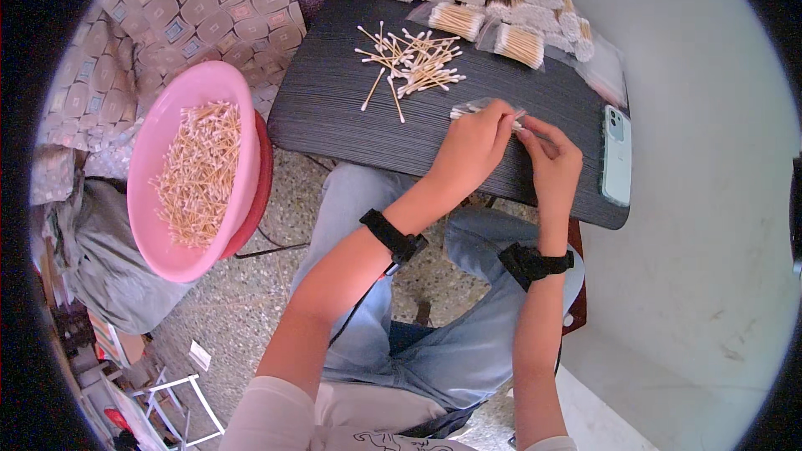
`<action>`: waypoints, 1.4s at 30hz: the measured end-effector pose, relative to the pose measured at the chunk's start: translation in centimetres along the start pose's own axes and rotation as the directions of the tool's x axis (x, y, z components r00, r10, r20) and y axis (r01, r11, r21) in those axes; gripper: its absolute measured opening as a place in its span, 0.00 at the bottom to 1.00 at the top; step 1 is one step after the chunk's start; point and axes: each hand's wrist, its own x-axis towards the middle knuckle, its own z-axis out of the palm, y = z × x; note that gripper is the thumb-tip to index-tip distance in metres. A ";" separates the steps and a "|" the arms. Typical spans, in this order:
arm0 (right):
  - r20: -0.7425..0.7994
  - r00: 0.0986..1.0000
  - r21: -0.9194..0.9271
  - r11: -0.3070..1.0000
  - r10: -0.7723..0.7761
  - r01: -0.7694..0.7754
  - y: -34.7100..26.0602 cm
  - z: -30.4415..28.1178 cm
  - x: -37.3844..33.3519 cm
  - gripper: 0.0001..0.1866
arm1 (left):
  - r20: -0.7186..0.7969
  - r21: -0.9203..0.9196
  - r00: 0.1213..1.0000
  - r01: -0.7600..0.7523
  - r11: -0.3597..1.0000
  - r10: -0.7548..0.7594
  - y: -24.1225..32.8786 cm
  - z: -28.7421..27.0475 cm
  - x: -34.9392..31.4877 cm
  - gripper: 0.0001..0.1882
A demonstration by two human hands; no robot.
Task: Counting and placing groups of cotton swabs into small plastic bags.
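Here, at nine o'clock in view, a pink tub [149, 150] holds swabs [200, 171]; at twelve, loose swabs [424, 58] lie on the black table [322, 104]; between one and two, the left hand [474, 146], fingers bent closed, grips a clear bag [466, 108] of swabs; packed bags [520, 10] sit beyond, at one; the right hand [553, 165] pinches the bag's right end, thumb and forefinger nearly together; a phone [616, 159] lies toward three

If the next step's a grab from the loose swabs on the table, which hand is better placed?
Probably the left hand: it's nearer the loose swabs. The right hand is farther over, toward the phone. Catch: the left is occupied at the small clear bag.
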 end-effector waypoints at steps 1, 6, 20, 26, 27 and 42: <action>-0.020 1.000 0.023 1.000 0.013 -0.012 0.0 -0.2 0.0 0.07 | -0.002 -0.001 1.000 0.001 1.000 -0.001 0.0 0.0 0.0 0.05; -0.011 0.998 0.083 0.994 0.067 -0.066 0.0 0.8 0.2 0.06 | 0.016 0.009 1.000 -0.017 1.000 0.017 -0.1 0.0 0.0 0.05; -0.001 0.987 0.117 0.980 0.163 -0.162 -0.6 1.0 0.6 0.15 | -0.042 -0.004 0.995 -0.089 0.996 0.089 -0.6 -0.3 0.2 0.15; 0.097 0.994 0.258 0.963 0.059 -0.082 0.1 0.5 0.7 0.17 | -0.109 0.311 0.978 -0.138 0.940 0.179 -0.8 -1.4 1.0 0.19; 0.095 0.994 0.286 0.955 0.049 -0.074 -0.3 0.2 0.8 0.17 | -0.130 0.368 0.971 -0.141 0.919 0.201 -1.0 -1.5 1.0 0.20; 0.267 0.943 0.534 0.783 0.201 -0.318 -1.4 -1.4 0.6 0.15 | 0.190 -0.572 0.957 0.290 0.767 -0.220 -1.2 -1.3 1.5 0.09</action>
